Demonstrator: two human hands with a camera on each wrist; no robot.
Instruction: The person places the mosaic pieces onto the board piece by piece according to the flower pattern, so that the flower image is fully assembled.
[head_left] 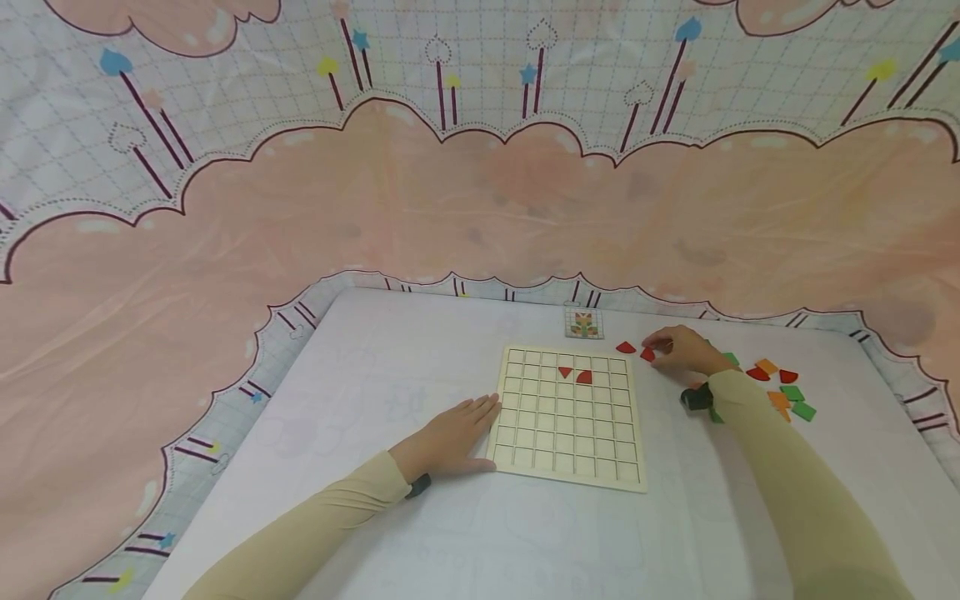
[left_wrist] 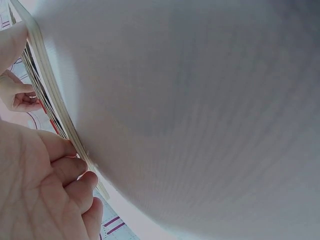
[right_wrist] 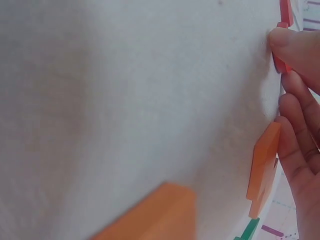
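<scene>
With two red pieces (head_left: 575, 374) seated in the grid board (head_left: 570, 433), the flat left hand (head_left: 450, 437) steadied its 9 o'clock edge while the right hand (head_left: 678, 348) pinched another red piece (head_left: 647, 354); most cells remained unfilled.

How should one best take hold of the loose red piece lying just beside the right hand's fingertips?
The red piece lies flat on the table, apart from the board. Probably pinch its two opposite thin edges from above with thumb and forefinger; its flat, low shape leaves no other part to grip.
</scene>
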